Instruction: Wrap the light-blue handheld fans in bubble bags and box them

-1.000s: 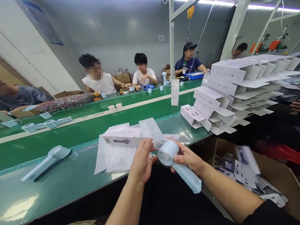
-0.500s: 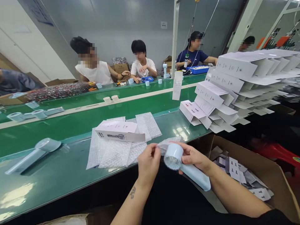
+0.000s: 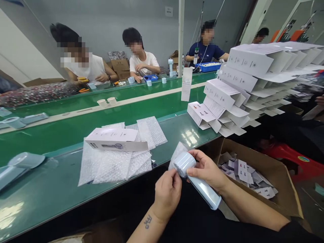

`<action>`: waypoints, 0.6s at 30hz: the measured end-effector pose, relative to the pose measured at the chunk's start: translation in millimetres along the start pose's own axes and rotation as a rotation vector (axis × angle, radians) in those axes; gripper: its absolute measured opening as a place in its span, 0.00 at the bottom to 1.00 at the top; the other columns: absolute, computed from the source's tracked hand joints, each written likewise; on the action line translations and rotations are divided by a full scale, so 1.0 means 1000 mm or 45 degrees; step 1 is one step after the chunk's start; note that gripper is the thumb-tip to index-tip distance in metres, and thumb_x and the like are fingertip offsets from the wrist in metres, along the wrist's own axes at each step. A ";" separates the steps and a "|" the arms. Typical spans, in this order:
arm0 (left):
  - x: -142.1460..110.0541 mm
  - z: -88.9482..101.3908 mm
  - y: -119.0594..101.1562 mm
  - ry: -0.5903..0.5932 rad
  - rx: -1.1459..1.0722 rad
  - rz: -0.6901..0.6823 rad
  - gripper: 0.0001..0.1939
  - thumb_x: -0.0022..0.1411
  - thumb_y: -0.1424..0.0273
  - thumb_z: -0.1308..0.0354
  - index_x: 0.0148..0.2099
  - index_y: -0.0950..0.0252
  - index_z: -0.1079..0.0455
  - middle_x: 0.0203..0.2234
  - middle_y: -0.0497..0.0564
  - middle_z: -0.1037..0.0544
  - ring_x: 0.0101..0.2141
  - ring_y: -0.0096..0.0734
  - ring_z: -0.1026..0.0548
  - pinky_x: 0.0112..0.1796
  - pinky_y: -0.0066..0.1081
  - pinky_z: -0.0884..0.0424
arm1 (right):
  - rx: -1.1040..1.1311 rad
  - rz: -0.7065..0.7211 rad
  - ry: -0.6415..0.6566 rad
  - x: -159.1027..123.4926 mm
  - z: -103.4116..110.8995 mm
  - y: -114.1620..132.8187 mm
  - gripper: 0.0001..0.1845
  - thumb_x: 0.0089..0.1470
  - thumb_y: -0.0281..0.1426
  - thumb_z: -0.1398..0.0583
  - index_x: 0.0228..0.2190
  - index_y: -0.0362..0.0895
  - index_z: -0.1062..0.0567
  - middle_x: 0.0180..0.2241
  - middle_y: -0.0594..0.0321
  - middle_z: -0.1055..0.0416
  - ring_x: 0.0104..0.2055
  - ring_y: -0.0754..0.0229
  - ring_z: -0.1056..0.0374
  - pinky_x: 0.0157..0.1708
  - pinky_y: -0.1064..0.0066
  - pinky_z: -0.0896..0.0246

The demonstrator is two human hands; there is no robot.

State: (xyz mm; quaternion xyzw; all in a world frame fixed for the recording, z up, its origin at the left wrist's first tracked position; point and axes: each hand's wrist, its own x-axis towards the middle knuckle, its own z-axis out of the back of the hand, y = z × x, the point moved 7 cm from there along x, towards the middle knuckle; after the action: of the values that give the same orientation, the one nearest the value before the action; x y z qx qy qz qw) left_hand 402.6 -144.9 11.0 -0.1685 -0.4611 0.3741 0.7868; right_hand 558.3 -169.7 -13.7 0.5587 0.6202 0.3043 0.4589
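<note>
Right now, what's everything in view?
Bench: one, green, foreground.
Conveyor: one, green, middle.
Held device: one, light blue, centre.
Wrap: apparently one, translucent, by held device.
Loose device: one, light blue, left.
Bubble sleeves: several, translucent, bench centre.
Lying box: one, white, on sleeves.
Standing box: one, white, on conveyor.
Stacked boxes: many, white, right.
Carton: one, brown, lower right.
Stool: one, red, behind carton.
Rings: two, cream, conveyor.
Trays: two, blue, far side.
Small parts: several, light blue, beyond.
Workers: at least four, some in white, far side.
Left hand: one, bare, apparently pinching wrap.
Right hand: one, bare, gripping held device.
</note>
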 end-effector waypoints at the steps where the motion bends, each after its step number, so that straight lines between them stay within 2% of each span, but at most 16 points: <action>1: 0.003 0.001 -0.004 -0.002 0.015 -0.029 0.04 0.60 0.73 0.45 0.36 0.63 0.28 0.22 0.49 0.25 0.21 0.28 0.28 0.28 0.26 0.30 | -0.028 -0.004 0.011 0.000 0.001 -0.002 0.29 0.40 0.31 0.29 0.43 0.48 0.33 0.43 0.63 0.33 0.36 0.62 0.32 0.35 0.67 0.32; 3: 0.010 0.001 -0.009 0.015 0.024 -0.081 0.04 0.60 0.73 0.45 0.35 0.64 0.29 0.22 0.49 0.26 0.22 0.28 0.28 0.29 0.27 0.31 | -0.051 -0.024 0.018 0.000 0.003 -0.007 0.27 0.41 0.31 0.29 0.42 0.47 0.34 0.41 0.64 0.32 0.38 0.64 0.33 0.38 0.70 0.35; 5: 0.015 -0.003 -0.006 0.059 -0.032 -0.026 0.05 0.60 0.72 0.46 0.33 0.64 0.29 0.22 0.49 0.27 0.23 0.28 0.29 0.29 0.27 0.32 | -0.042 -0.054 -0.024 -0.001 0.007 -0.014 0.27 0.40 0.33 0.29 0.40 0.47 0.35 0.39 0.65 0.33 0.38 0.64 0.34 0.38 0.71 0.37; 7: 0.014 -0.012 0.005 0.109 -0.149 0.165 0.07 0.61 0.70 0.47 0.33 0.64 0.30 0.23 0.49 0.28 0.24 0.28 0.30 0.30 0.28 0.32 | -0.052 -0.084 -0.091 -0.002 0.012 -0.023 0.28 0.39 0.34 0.28 0.38 0.47 0.37 0.38 0.66 0.34 0.37 0.63 0.34 0.36 0.70 0.38; 10: -0.003 -0.032 0.028 0.179 -0.425 0.586 0.08 0.62 0.66 0.48 0.36 0.64 0.32 0.27 0.49 0.26 0.26 0.28 0.28 0.30 0.28 0.31 | -0.124 -0.080 -0.173 -0.004 0.017 -0.033 0.30 0.37 0.34 0.28 0.36 0.48 0.40 0.36 0.67 0.35 0.36 0.62 0.36 0.34 0.71 0.39; 12: -0.017 -0.041 0.037 0.230 -0.568 0.745 0.09 0.63 0.65 0.49 0.40 0.64 0.32 0.31 0.51 0.24 0.29 0.30 0.26 0.32 0.29 0.29 | -0.166 -0.054 -0.199 -0.007 0.017 -0.038 0.30 0.37 0.34 0.28 0.36 0.49 0.41 0.35 0.67 0.36 0.36 0.62 0.36 0.34 0.71 0.39; 14: -0.022 -0.040 0.037 0.263 -0.518 0.654 0.10 0.63 0.66 0.48 0.43 0.64 0.32 0.33 0.53 0.23 0.32 0.32 0.24 0.35 0.30 0.28 | -0.132 -0.069 -0.182 -0.011 0.016 -0.043 0.30 0.38 0.35 0.29 0.38 0.49 0.41 0.36 0.67 0.36 0.36 0.63 0.37 0.34 0.72 0.40; 18: -0.021 -0.028 0.024 0.281 -0.053 0.149 0.07 0.62 0.70 0.48 0.38 0.63 0.29 0.29 0.53 0.22 0.30 0.33 0.24 0.34 0.31 0.28 | 0.078 -0.269 -0.106 -0.020 0.011 -0.061 0.27 0.43 0.39 0.32 0.39 0.49 0.40 0.35 0.68 0.34 0.29 0.65 0.37 0.29 0.73 0.43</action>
State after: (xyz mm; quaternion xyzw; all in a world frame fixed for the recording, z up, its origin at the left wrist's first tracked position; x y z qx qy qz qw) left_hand 409.5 -142.2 -31.0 -0.2515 -0.3689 0.3889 0.8058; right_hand 541.9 -202.2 -68.1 0.5163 0.6649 0.2116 0.4965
